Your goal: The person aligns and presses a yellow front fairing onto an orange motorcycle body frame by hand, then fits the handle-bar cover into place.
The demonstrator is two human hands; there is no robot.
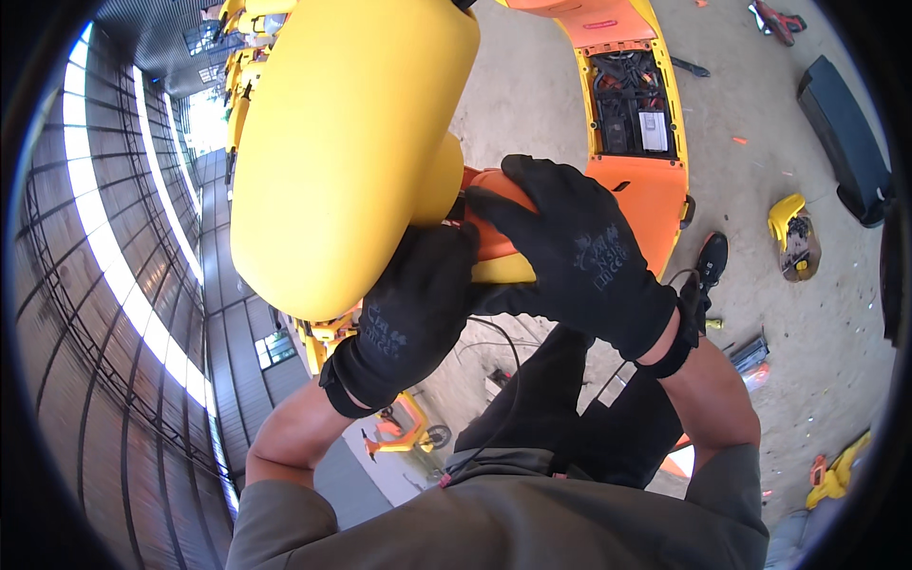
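Note:
A large, smooth yellow rounded part (351, 142) of a scooter-like vehicle fills the upper left, close to me. Just right of its lower end is an orange-and-yellow body piece (496, 245). My right hand (579, 256), in a black glove, grips this piece, with its fingers over the top and its thumb low on the near side. My left hand (418, 309), gloved alike, is closed beside the gap between the two parts. Its fingers are curled, and what they hold is hidden.
Beyond my right hand, the orange vehicle body (632, 180) has an uncovered bay (632, 100) with wiring. On the floor at right lie a dark long panel (841, 138), a yellow part (793, 237) and a red power tool (779, 21). A black cable (515, 351) hangs below my hands.

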